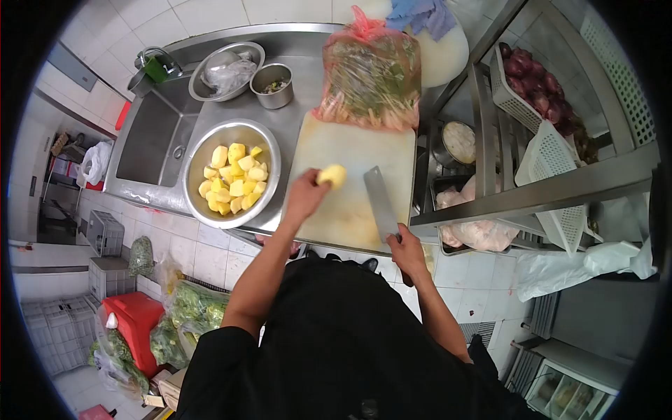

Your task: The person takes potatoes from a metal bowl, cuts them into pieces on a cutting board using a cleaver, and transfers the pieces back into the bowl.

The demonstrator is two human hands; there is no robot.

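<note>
My left hand (306,196) is closed around a peeled potato (332,176), over the left part of a white cutting board (350,150). In my right hand (407,250) is the handle of a cleaver (381,203). Its broad blade points away from me over the right side of the board. Left of the board stands a steel bowl (269,147) filled with several yellow potato chunks (236,171). At the board's far end lies a pink plastic bag (371,77) of leafy green vegetables, tied at the top.
Behind the bowl are a steel pot (271,99) with scraps and a basin (203,92) holding plastic bags. A sink (155,150) lies at left. On the right, a metal rack (483,203) holds red onions (535,84) and bagged pale meat (479,227). Bagged vegetables (199,308) sit on the floor.
</note>
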